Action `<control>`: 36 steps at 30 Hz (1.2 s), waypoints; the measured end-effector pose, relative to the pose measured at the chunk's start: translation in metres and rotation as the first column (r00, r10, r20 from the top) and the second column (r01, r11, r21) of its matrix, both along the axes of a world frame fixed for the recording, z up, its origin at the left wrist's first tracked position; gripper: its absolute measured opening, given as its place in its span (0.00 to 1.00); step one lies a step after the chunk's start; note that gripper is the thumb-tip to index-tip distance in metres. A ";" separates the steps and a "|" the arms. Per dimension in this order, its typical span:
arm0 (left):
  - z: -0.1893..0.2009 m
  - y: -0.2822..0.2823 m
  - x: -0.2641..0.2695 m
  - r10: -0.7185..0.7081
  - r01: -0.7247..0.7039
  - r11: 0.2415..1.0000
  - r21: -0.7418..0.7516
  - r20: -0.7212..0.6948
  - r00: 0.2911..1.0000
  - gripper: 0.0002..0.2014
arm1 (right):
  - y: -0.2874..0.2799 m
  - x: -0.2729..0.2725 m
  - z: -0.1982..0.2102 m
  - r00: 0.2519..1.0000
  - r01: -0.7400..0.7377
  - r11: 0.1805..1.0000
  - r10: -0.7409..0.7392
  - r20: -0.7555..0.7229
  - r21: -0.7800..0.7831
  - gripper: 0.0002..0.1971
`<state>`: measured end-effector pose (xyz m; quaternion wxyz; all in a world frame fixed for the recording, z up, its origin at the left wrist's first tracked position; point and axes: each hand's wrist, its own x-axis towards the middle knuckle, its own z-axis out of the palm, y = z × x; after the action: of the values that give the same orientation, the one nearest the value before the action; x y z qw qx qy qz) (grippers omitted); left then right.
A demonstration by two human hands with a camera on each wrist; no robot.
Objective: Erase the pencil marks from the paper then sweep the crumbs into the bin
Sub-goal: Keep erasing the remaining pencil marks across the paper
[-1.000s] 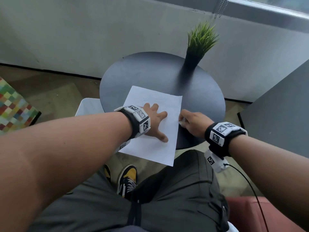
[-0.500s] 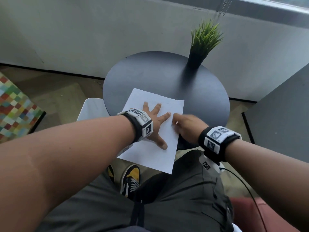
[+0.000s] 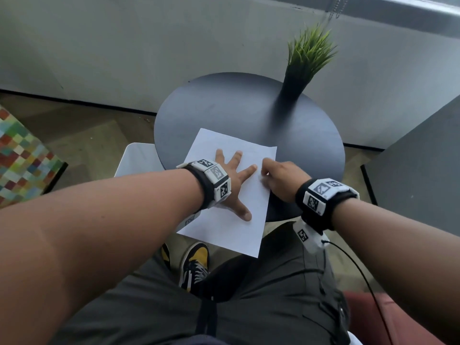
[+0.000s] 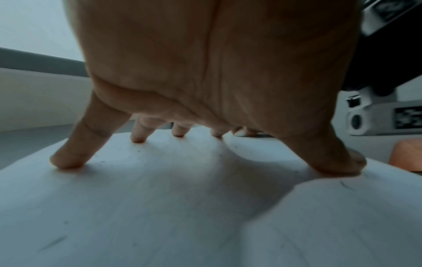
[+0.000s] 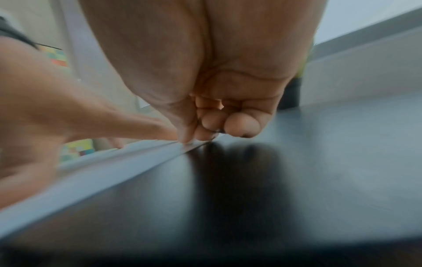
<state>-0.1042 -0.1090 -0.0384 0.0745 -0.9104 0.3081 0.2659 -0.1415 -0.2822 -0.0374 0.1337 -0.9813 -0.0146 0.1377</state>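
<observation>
Head view shows the left hand (image 3: 232, 180) splayed flat on the paper (image 3: 225, 227), which overhangs the table (image 3: 249, 108). Right hand (image 3: 280, 179) is clenched at the paper's edge; whether it holds an eraser, I cannot tell. Hard rubbing there could crumple the sheet.

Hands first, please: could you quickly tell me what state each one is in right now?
Left hand: open, fingers spread, pressing flat on the paper.
Right hand: fingers curled at the paper's right edge; whether they hold anything cannot be told.
</observation>
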 end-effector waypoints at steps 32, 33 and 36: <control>0.001 -0.001 0.000 -0.001 0.002 1.000 0.029 -0.006 1.000 0.68 | -0.004 -0.006 -0.001 1.000 0.019 1.000 -0.018 0.015 -0.013 0.06; 0.000 0.000 0.000 0.002 -0.002 1.000 0.023 -0.007 1.000 0.68 | 0.007 -0.011 -0.003 0.999 -0.043 0.999 0.043 0.010 0.004 0.08; -0.002 0.001 0.002 0.018 -0.018 1.000 -0.002 -0.005 1.000 0.67 | 0.027 -0.026 -0.004 0.985 -0.170 0.983 0.171 -0.001 0.062 0.09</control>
<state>-0.1024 -0.1078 -0.0400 0.0703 -0.9125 0.3005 0.2685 -0.1671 -0.2551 -0.0416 0.1518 -0.9714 -0.1024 0.1510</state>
